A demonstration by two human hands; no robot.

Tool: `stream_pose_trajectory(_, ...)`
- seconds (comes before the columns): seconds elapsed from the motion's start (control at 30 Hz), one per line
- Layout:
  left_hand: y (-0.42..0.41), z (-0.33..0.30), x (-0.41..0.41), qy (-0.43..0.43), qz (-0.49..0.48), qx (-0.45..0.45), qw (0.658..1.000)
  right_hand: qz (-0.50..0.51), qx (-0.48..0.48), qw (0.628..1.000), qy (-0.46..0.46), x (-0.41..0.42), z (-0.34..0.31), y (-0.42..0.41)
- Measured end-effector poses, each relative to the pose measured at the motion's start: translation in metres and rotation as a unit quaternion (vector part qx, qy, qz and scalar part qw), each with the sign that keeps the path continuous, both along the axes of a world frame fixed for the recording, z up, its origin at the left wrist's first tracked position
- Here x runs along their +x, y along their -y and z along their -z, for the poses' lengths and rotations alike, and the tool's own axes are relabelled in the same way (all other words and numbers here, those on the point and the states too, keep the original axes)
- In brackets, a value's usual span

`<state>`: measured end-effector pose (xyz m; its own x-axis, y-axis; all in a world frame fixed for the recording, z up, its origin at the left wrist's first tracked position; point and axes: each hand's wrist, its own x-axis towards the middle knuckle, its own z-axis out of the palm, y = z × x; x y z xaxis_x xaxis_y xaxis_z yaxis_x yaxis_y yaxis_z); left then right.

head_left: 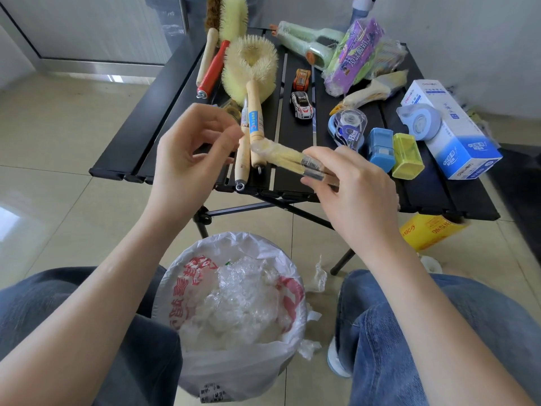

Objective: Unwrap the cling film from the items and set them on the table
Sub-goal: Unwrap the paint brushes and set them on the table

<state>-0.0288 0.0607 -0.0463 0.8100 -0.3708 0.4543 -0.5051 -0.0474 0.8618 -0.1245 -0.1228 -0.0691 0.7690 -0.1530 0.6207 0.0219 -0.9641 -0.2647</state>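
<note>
A small paintbrush with pale bristles and a dark ferrule, still covered in cling film, is held in the air over the near edge of the black folding table. My right hand grips its ferrule and handle end; the handle is hidden under the fingers. My left hand pinches thumb to fingertips by the bristle tip, seemingly on the film. Still wrapped at the back of the table are a second paintbrush, a purple packet and a green item.
On the table lie bottle brushes, two toy cars, correction tape, blue and green sharpeners, a tape dispenser and a white-blue box. A bag-lined bin of crumpled film stands between my knees. A yellow box lies on the floor.
</note>
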Motion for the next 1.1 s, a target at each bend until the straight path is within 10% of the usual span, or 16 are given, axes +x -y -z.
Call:
stream_pose_trajectory(0.53,0.004,0.008,0.001,0.122,-0.079,0.097,0.985,-0.039,0.047,0.998,-0.005,-0.001,0.001,-0.015)
stream_pose_trajectory(1.1,0.002,0.006,0.005,-0.074,0.054,-0.019,0.996,0.005,0.083,0.996,-0.039,0.0,-0.007,-0.015)
